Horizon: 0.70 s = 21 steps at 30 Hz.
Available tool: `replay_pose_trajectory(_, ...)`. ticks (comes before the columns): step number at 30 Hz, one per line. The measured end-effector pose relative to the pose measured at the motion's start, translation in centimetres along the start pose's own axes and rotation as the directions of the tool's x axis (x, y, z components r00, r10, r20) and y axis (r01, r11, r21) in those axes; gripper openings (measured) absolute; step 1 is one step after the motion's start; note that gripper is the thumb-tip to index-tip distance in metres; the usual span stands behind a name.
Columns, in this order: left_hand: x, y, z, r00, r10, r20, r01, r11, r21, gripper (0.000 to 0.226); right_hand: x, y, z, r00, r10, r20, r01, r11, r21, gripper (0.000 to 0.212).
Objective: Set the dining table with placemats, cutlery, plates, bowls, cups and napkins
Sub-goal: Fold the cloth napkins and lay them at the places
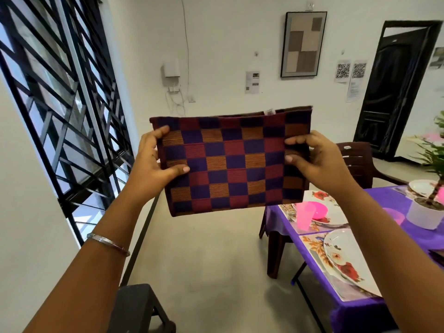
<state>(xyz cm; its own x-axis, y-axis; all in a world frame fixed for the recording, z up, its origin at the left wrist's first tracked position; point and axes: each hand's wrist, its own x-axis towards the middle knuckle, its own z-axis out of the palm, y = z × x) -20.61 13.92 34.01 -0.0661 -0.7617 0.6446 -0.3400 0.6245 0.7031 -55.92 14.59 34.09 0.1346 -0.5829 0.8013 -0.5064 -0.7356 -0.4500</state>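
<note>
I hold a folded checked napkin (pixel 230 164) in purple, maroon and orange up in the air in front of me. My left hand (pixel 153 162) pinches its left edge and my right hand (pixel 314 159) pinches its right edge. To the lower right stands the dining table with a purple cloth (pixel 389 205). On it lie floral placemats (pixel 314 246), a floral plate (pixel 341 253) near me, and a second plate (pixel 336 215) carrying a pink bowl (pixel 317 210) with a pink cup (pixel 305 217) beside it.
A white pot with a green plant (pixel 425 212) stands on the table, with another plate (pixel 420 187) behind it. Brown plastic chairs (pixel 355 162) stand at the table's far side. A dark stool (pixel 141 308) is at my feet; a barred window (pixel 62 92) fills the left.
</note>
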Motion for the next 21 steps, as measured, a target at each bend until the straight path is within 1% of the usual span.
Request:
replay_pose_trajectory(1, 0.1, 0.1, 0.1, 0.999, 0.037, 0.015, -0.038, 0.995, 0.097, 0.093, 0.1, -0.2, 0.0, 0.999, -0.021, 0.032, 0.022, 0.999, -0.035, 0.041)
replay_pose_trajectory(2, 0.2, 0.2, 0.2, 0.997, 0.069, 0.017, -0.071, 0.984, 0.166, 0.099, 0.2, -0.4, 0.0, 0.998, -0.028, 0.061, 0.032, 0.997, -0.077, 0.050)
replay_pose_trajectory(3, 0.4, 0.4, 0.2, 0.995, 0.099, 0.013, -0.099, 0.977, 0.189, 0.101, 0.3, -0.6, 0.0, 0.997, -0.026, 0.078, 0.034, 0.994, -0.108, 0.056)
replay_pose_trajectory(4, 0.5, 0.6, 0.1, 0.992, 0.126, 0.002, -0.124, 0.978, 0.167, 0.100, 0.4, -0.7, -0.2, 0.997, -0.028, 0.071, 0.037, 0.991, -0.127, 0.059)
replay_pose_trajectory(6, 0.7, 1.2, 0.0, 0.988, 0.148, -0.047, -0.147, 0.989, 0.035, 0.100, 0.6, -1.0, -0.3, 0.999, -0.051, 0.000, 0.050, 0.989, -0.137, 0.059)
replay_pose_trajectory(7, 0.7, 1.4, 0.0, 0.984, 0.154, -0.085, -0.156, 0.987, -0.022, 0.102, 0.7, -1.1, -0.3, 0.998, -0.055, -0.043, 0.050, 0.993, -0.106, 0.060)
replay_pose_trajectory(8, 0.8, 1.7, 0.0, 0.978, 0.164, -0.125, -0.172, 0.983, -0.058, 0.104, 0.6, -1.3, -0.3, 0.996, -0.037, -0.084, 0.034, 0.999, -0.027, 0.063)
replay_pose_trajectory(9, 0.9, 1.9, 0.0, 0.971, 0.168, -0.167, -0.184, 0.979, -0.085, 0.102, 0.6, -1.5, -0.4, 0.993, 0.005, -0.120, 0.008, 0.995, 0.101, 0.068)
replay_pose_trajectory(10, 1.0, 2.1, 0.0, 0.965, 0.160, -0.210, -0.185, 0.977, -0.107, 0.094, 0.5, -1.7, -0.4, 0.987, 0.054, -0.153, -0.017, 0.972, 0.232, 0.074)
replay_pose_trajectory(11, 1.1, 2.3, -0.1, 0.957, 0.152, -0.249, -0.184, 0.977, -0.111, 0.079, 0.5, -1.9, -0.4, 0.980, 0.098, -0.175, -0.033, 0.940, 0.341, 0.077)
replay_pose_trajectory(12, 1.1, 2.6, -0.1, 0.950, 0.149, -0.276, -0.180, 0.979, -0.093, 0.059, 0.6, -1.9, -0.5, 0.975, 0.123, -0.186, -0.038, 0.914, 0.403, 0.073)
replay_pose_trajectory(13, 1.3, 2.7, -0.2, 0.948, 0.141, -0.286, -0.167, 0.984, -0.066, 0.042, 0.7, -1.8, -0.7, 0.975, 0.130, -0.182, -0.039, 0.899, 0.435, 0.065)
replay_pose_trajectory(14, 1.3, 2.6, -0.5, 0.954, 0.134, -0.267, -0.152, 0.987, -0.050, 0.032, 0.8, -1.7, -0.8, 0.977, 0.125, -0.174, -0.037, 0.897, 0.440, 0.053)
replay_pose_trajectory(15, 1.4, 2.5, -0.7, 0.966, 0.125, -0.225, -0.143, 0.987, -0.067, 0.027, 1.0, -1.4, -0.9, 0.978, 0.121, -0.170, -0.039, 0.905, 0.424, 0.040)
replay_pose_trajectory(16, 1.4, 2.6, -1.0, 0.980, 0.107, -0.169, -0.128, 0.985, -0.118, 0.026, 1.2, -1.1, -1.1, 0.979, 0.120, -0.168, -0.042, 0.913, 0.406, 0.032)
replay_pose_trajectory(17, 1.4, 2.6, -1.3, 0.991, 0.080, -0.104, -0.098, 0.979, -0.178, 0.024, 1.2, -0.8, -1.4, 0.980, 0.111, -0.165, -0.037, 0.917, 0.397, 0.031)
replay_pose_trajectory(18, 1.3, 2.5, -1.5, 0.997, 0.066, -0.041, -0.072, 0.980, -0.187, 0.022, 1.2, -0.6, -1.8, 0.983, 0.092, -0.161, -0.025, 0.925, 0.379, 0.037)
replay_pose_trajectory(19, 1.2, 2.4, -1.7, 0.998, 0.069, 0.008, -0.068, 0.988, -0.139, 0.021, 1.2, -0.6, -2.2, 0.986, 0.074, -0.149, -0.015, 0.932, 0.363, 0.041)
replay_pose_trajectory(21, 1.1, 2.2, -1.9, 0.992, 0.110, 0.056, -0.110, 0.994, -0.004, 0.024, 1.2, -0.8, -2.9, 0.991, 0.080, -0.108, -0.033, 0.925, 0.377, 0.040)
